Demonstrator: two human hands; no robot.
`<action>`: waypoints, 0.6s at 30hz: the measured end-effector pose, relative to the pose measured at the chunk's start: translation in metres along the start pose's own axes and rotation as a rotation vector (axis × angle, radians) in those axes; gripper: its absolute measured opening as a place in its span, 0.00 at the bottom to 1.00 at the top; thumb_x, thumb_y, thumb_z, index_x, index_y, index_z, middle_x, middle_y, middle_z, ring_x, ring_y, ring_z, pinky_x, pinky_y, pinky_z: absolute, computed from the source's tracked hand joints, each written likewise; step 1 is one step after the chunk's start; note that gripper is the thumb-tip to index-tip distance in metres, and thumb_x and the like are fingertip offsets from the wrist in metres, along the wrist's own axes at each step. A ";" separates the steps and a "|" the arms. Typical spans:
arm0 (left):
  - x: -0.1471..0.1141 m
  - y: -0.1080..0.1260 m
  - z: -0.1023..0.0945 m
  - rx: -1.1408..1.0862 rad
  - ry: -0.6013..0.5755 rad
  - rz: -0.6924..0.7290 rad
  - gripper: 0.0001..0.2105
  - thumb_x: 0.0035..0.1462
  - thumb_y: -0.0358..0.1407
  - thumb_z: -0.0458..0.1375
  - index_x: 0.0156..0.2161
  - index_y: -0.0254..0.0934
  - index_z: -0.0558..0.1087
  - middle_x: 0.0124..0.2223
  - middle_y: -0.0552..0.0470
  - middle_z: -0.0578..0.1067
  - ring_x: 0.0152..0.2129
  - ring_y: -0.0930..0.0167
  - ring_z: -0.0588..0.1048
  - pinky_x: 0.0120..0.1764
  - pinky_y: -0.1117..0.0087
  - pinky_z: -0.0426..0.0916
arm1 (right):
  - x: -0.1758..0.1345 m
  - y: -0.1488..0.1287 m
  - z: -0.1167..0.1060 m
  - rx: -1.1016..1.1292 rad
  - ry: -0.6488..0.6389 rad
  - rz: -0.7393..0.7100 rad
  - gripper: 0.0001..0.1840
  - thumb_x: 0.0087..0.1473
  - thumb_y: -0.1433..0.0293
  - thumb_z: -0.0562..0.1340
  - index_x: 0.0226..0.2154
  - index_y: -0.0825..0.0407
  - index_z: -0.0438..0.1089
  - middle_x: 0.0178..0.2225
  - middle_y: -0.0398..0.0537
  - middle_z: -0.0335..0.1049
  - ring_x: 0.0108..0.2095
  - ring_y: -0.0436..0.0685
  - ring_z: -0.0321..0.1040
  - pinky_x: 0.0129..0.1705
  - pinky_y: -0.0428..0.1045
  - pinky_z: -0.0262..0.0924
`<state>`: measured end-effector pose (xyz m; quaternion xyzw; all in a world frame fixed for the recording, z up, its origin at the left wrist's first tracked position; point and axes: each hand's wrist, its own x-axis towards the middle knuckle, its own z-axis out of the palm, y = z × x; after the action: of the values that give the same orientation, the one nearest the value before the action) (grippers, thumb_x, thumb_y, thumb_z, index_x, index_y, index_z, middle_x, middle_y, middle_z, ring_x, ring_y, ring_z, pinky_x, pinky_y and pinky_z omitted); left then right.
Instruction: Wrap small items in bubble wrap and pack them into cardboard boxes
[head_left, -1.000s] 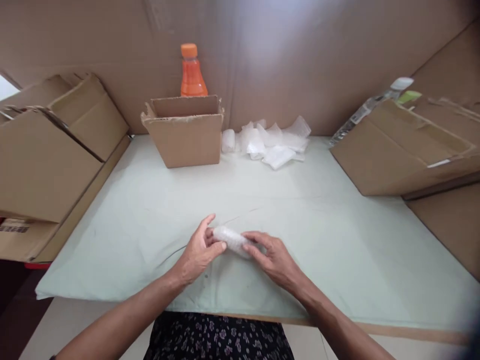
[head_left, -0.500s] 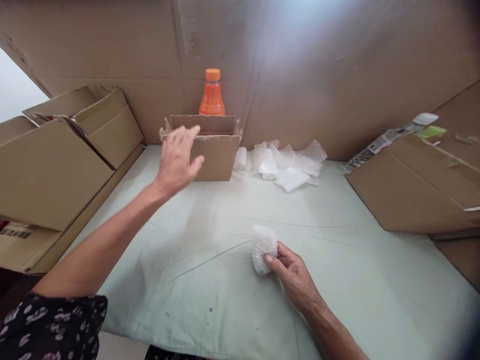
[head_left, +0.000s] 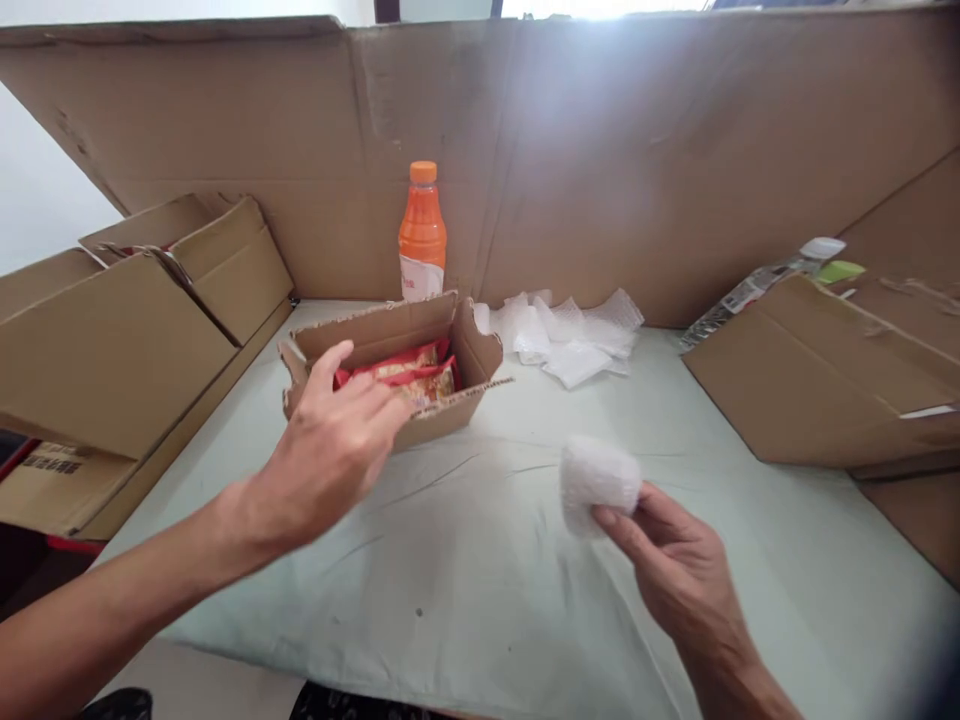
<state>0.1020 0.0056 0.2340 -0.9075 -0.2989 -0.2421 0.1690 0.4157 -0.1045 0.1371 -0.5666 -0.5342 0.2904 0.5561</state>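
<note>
The left hand is over the near rim of the cardboard box, gripping or not, can't tell — a tug could spill the red packets by those fingers. The right hand pinches bubble wrap by one side — too slack, it could drop.

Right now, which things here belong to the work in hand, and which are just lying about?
In use, it seems:
bubble-wrap bundle, in the right hand's grip
small carton, at the left hand
red packets inside it

Lying about, it seems:
orange bottle
clear bottle
left cartons
right carton
loose bubble wrap, untouched
</note>
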 end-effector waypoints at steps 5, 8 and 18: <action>-0.032 0.039 -0.046 -0.210 -0.094 0.083 0.12 0.60 0.20 0.52 0.44 0.31 0.75 0.34 0.50 0.77 0.33 0.69 0.75 0.64 0.46 0.59 | 0.011 -0.073 -0.013 -0.188 0.093 -0.255 0.14 0.54 0.63 0.71 0.44 0.41 0.79 0.42 0.41 0.81 0.38 0.54 0.77 0.41 0.48 0.71; -0.051 0.036 -0.058 -0.289 -0.168 0.111 0.14 0.60 0.21 0.53 0.48 0.31 0.75 0.37 0.49 0.78 0.37 0.68 0.76 0.65 0.46 0.57 | 0.035 -0.123 0.006 -0.456 -0.054 -0.502 0.09 0.57 0.61 0.68 0.41 0.42 0.78 0.36 0.39 0.79 0.31 0.51 0.72 0.33 0.46 0.65; -0.099 0.027 -0.055 -0.450 0.089 -0.009 0.12 0.58 0.19 0.59 0.44 0.32 0.76 0.43 0.48 0.81 0.44 0.69 0.77 0.59 0.57 0.67 | 0.095 -0.152 0.140 -1.210 -1.394 -0.505 0.11 0.56 0.79 0.59 0.28 0.53 0.75 0.26 0.46 0.75 0.25 0.52 0.67 0.27 0.48 0.51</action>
<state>0.0305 -0.0849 0.2219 -0.9093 -0.2337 -0.3433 -0.0256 0.2684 -0.0003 0.2754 -0.3258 -0.9112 0.1087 -0.2276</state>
